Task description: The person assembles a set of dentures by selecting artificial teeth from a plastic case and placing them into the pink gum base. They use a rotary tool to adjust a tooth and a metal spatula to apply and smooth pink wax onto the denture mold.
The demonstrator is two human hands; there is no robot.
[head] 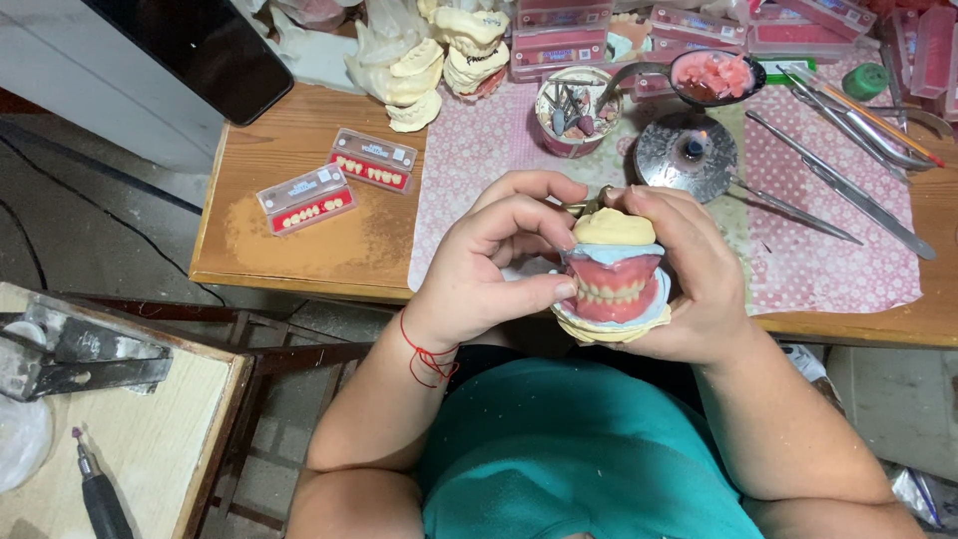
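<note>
A set of false teeth [614, 284], pink gums and two rows of pale teeth mounted between yellowish plaster blocks, sits in front of the person's chest, just above the near edge of the wooden table [299, 240]. Both hands are on it. The left hand [489, 265] is curled part shut, thumb pressed against the side of the lower gum, fingers bent over the top. The right hand [694, 274] wraps round the other side and underneath, closed about it and carrying its weight. A red string circles the left wrist.

Beyond the hands, on a pink flowered cloth [818, 260], stands one small lit burner [689, 150] with a round metal top. Behind it is one cup [574, 115] full of grinding bits and one dark bowl [714, 75] of pink wax. Several long metal tools [848, 190] lie at the right. On bare wood at the left lie two flat cards of spare teeth [339, 180]. A heap of plaster casts [429, 55] stands at the back; I cannot count them.
</note>
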